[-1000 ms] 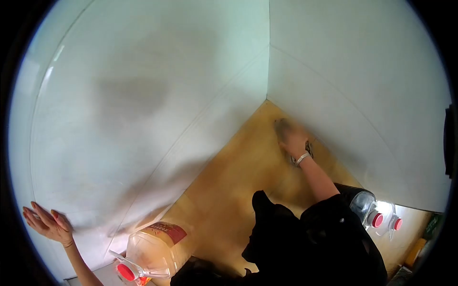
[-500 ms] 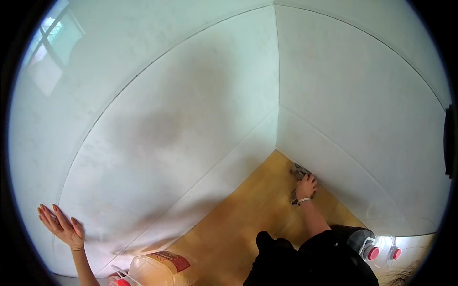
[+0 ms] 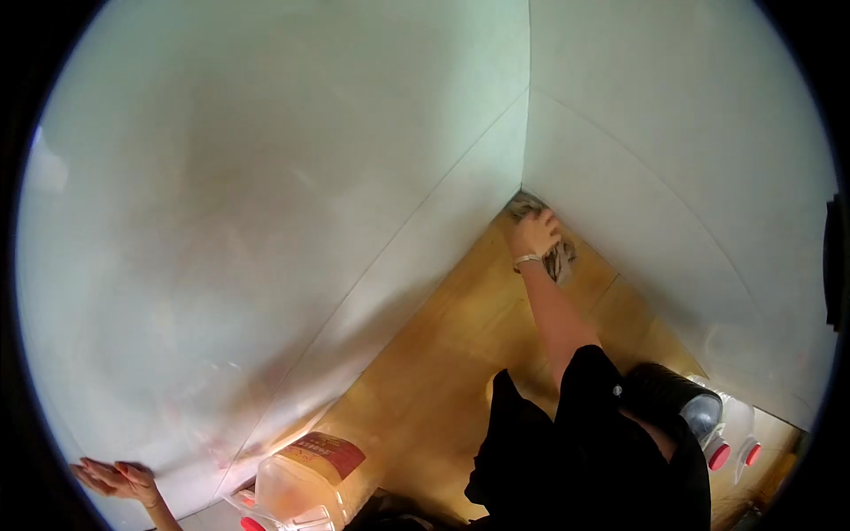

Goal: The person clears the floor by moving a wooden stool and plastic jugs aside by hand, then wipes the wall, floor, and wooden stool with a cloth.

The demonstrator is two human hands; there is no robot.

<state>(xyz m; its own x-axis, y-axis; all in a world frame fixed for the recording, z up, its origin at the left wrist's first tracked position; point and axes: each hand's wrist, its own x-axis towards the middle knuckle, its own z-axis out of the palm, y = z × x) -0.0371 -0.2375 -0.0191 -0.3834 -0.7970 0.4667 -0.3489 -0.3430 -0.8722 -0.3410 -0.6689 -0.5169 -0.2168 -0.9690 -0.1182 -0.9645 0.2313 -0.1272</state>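
My right hand [image 3: 537,233], with a band at the wrist, presses a crumpled grey patterned cloth [image 3: 558,261] onto the wooden floor [image 3: 443,354], right at the corner where the two walls meet. Its fingers are bent over the cloth, which shows on both sides of the hand. At the lower left, my left hand [image 3: 115,480] rests against the pale tiled wall [image 3: 266,221] with fingers extended and nothing in it. A large clear plastic jug [image 3: 301,487] with a red label and red cap stands on the floor to the right of that hand.
At the lower right, a dark-wrapped bottle [image 3: 677,394] and another clear jug [image 3: 735,425], both red-capped, stand by the right wall [image 3: 673,159]. My black clothing [image 3: 584,451] covers part of the floor in front.
My right hand has pushed the cloth along the right wall into the corner. The view has tipped downward, and my left hand sits lower in it, still at the wall.
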